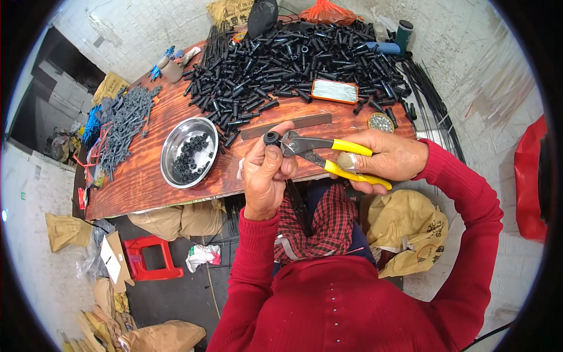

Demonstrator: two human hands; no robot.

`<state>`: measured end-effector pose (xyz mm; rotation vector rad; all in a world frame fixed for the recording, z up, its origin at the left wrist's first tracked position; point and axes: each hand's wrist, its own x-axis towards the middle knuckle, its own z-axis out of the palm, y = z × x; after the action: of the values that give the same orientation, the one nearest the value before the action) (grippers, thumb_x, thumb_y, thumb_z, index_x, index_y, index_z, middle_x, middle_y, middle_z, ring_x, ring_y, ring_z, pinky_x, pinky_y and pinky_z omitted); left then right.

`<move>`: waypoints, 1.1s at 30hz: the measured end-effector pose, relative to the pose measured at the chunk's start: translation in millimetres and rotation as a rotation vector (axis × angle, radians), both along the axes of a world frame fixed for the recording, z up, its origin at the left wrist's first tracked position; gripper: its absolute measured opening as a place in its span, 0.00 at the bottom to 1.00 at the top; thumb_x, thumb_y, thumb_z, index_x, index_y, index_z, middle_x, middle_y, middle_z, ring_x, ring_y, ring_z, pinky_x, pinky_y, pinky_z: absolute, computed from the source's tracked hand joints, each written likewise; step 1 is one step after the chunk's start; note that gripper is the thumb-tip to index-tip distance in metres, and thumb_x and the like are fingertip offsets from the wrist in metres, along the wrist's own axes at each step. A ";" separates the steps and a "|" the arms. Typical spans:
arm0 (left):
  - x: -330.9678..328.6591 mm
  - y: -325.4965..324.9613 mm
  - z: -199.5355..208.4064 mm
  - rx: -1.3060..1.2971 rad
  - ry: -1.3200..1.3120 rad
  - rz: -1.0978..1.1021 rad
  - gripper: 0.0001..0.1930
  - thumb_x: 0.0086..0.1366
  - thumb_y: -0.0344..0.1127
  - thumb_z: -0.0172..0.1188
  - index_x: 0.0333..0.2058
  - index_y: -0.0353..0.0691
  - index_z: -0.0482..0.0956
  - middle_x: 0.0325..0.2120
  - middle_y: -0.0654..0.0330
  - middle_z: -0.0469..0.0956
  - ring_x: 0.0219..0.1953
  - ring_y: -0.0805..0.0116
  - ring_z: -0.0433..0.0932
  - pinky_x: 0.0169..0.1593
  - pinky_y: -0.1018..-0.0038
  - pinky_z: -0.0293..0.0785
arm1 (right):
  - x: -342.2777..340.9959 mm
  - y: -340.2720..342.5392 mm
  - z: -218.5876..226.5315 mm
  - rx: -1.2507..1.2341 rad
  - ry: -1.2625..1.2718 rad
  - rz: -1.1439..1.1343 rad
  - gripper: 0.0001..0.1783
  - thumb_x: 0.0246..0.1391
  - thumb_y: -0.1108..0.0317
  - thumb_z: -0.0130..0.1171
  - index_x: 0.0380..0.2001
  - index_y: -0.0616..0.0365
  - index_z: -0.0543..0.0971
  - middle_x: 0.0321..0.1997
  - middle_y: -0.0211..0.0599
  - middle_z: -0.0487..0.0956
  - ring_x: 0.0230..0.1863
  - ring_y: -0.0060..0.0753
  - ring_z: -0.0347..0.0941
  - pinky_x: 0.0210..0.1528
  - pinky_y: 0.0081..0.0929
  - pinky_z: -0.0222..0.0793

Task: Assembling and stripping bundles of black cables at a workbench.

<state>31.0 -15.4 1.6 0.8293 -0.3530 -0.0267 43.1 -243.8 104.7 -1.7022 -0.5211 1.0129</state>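
My left hand (263, 179) pinches a small black plastic fitting (272, 139) with a round end, held up over the table's front edge. My right hand (390, 157) is wrapped round a pair of pliers (350, 146) with yellow handles and a dark metal head. The jaws reach left and meet the side of the fitting; exactly what they grip there is too small to tell. Something tan is wrapped on a finger of the right hand. Just left of my hands stands a steel bowl (166, 154) with small black rings in it.
A large heap of black tubular fittings (281, 64) covers the back of the reddish wooden table (141, 182). On it are an orange-rimmed tray of thin pins (334, 91), a round tin (381, 122), a flat bar (305, 122) and grey parts (126, 129). A red stool (173, 273) stands below.
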 end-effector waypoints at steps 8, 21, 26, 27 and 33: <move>2.2 3.8 0.0 -0.006 -0.020 -0.039 0.28 0.68 0.45 0.55 0.57 0.28 0.66 0.23 0.66 0.70 0.20 0.84 0.60 0.25 0.86 0.54 | -16.2 9.3 -46.2 0.165 0.073 -0.071 0.24 0.66 0.47 0.43 0.39 0.60 0.71 0.15 0.26 0.67 0.11 0.14 0.59 0.14 0.14 0.55; -2.1 -4.1 3.4 -0.007 -0.099 0.069 0.25 0.71 0.45 0.49 0.59 0.34 0.63 0.18 0.71 0.58 0.18 0.82 0.52 0.21 0.82 0.49 | -18.9 -6.3 -36.0 0.102 -0.223 -0.174 0.14 0.64 0.66 0.45 0.48 0.61 0.71 0.23 0.29 0.74 0.20 0.16 0.69 0.25 0.15 0.67; -8.0 -1.4 8.8 0.067 -0.116 0.219 0.23 0.71 0.48 0.48 0.55 0.35 0.66 0.18 0.71 0.55 0.17 0.82 0.50 0.21 0.81 0.48 | -28.1 -21.9 -104.0 -0.022 -0.152 -0.091 0.12 0.62 0.63 0.51 0.39 0.61 0.73 0.25 0.28 0.74 0.21 0.16 0.70 0.23 0.17 0.68; -10.9 -2.8 10.4 0.089 -0.121 0.254 0.25 0.70 0.50 0.49 0.55 0.34 0.66 0.18 0.71 0.55 0.16 0.82 0.49 0.20 0.81 0.47 | -28.3 -24.9 -106.4 -0.026 -0.153 -0.114 0.12 0.62 0.63 0.51 0.39 0.61 0.73 0.25 0.28 0.74 0.21 0.16 0.70 0.23 0.17 0.68; -9.2 -1.0 7.5 0.085 -0.125 0.238 0.27 0.70 0.51 0.49 0.54 0.32 0.65 0.17 0.71 0.54 0.16 0.83 0.49 0.19 0.82 0.45 | 15.8 -69.7 -122.8 -0.150 -0.571 -0.520 0.20 0.48 0.52 0.66 0.32 0.59 0.78 0.21 0.29 0.75 0.22 0.24 0.73 0.27 0.26 0.69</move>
<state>21.8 -16.4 9.2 0.9547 -0.3705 0.2338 58.9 -313.6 -18.1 -2.1179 -0.3296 0.1881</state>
